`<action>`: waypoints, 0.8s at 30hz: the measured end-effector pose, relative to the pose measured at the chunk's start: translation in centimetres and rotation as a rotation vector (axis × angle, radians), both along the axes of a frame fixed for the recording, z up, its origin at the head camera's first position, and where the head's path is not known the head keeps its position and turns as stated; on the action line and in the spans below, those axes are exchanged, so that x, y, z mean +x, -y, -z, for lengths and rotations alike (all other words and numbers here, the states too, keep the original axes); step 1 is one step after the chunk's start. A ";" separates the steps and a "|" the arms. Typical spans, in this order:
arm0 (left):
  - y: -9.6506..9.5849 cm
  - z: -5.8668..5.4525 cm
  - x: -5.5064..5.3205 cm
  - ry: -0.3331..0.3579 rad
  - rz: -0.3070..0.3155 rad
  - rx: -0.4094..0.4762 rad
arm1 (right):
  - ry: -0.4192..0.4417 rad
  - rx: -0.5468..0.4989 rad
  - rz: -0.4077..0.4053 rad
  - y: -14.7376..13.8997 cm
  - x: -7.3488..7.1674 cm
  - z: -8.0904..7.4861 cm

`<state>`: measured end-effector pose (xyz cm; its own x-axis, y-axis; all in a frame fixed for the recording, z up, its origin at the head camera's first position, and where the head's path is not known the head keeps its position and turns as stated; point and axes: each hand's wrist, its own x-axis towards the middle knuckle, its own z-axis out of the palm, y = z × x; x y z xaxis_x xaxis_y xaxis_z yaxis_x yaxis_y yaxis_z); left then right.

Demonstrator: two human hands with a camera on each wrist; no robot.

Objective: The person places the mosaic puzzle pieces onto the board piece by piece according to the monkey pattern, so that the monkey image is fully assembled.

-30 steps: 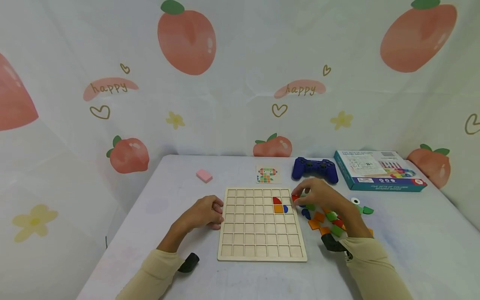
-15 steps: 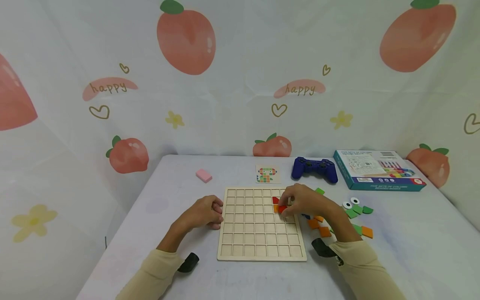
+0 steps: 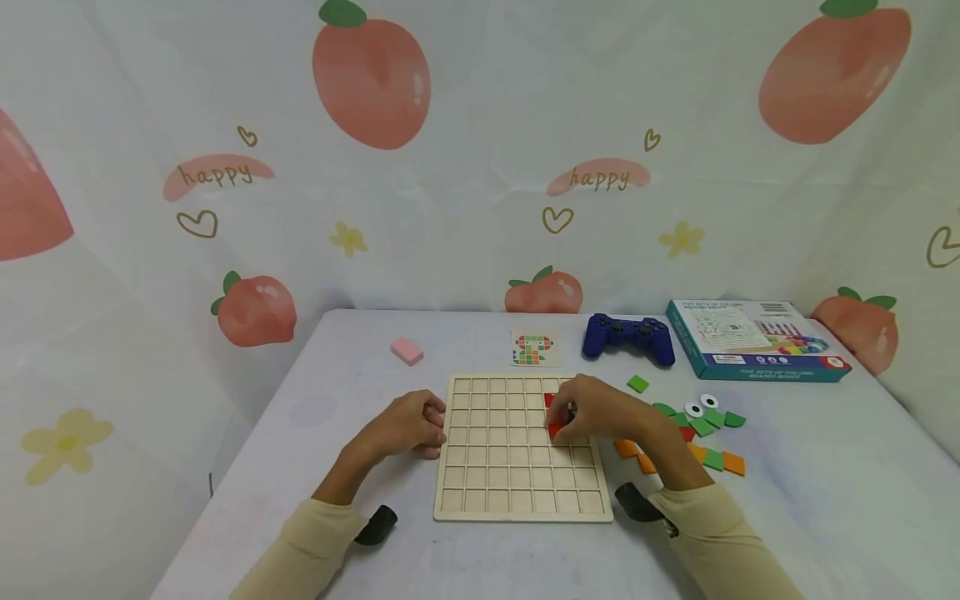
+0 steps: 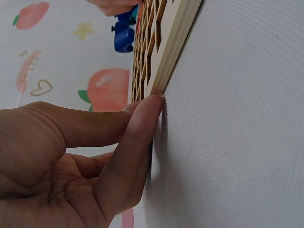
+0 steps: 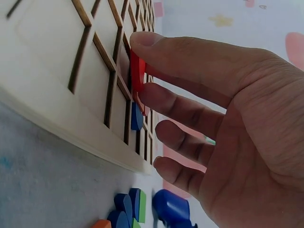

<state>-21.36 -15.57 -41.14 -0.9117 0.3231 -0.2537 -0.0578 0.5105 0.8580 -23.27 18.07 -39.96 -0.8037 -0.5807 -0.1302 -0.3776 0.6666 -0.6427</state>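
Note:
The wooden grid board [image 3: 498, 479] lies flat on the table. My left hand [image 3: 411, 425] holds its left edge, with fingertips [image 4: 151, 107] at the rim in the left wrist view. Over the board's upper right, my right hand [image 3: 603, 408] pinches a red puzzle piece [image 5: 137, 70] between thumb and forefinger. The piece stands close at a cell, tilted against the grid in the right wrist view. Beside it a blue rounded piece [image 5: 137, 116] sits in a cell. Another red piece [image 3: 551, 400] shows in a cell above the fingers; the orange one is hidden by my hand.
Loose green, orange and red pieces [image 3: 712, 460] and two eye pieces [image 3: 693, 410] lie right of the board. Behind it are a pattern card [image 3: 536, 348], a blue game controller [image 3: 628, 337] and a flat box [image 3: 757, 340]. A pink block [image 3: 407, 351] lies back left.
My right hand has picked up the red piece from right of the board, carried it left over the grid and moved slightly down and left. My left hand has stayed at the board's edge.

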 end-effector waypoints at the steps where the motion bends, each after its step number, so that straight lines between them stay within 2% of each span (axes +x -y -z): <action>1: 0.0 0.0 0.0 -0.001 0.000 0.000 | 0.000 0.002 -0.003 0.0 0.0 0.0; 12: 0.0 0.0 0.0 -0.004 0.002 0.001 | 0.001 0.041 0.031 -0.3 0.0 0.0; 24: 0.0 0.1 -0.1 -0.008 0.001 -0.007 | -0.011 -0.007 0.024 -0.3 0.0 0.3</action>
<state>-21.47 -15.59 -41.26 -0.9132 0.3227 -0.2491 -0.0505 0.5167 0.8547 -23.31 18.35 -40.26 -0.8187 -0.5622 -0.1170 -0.3688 0.6709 -0.6433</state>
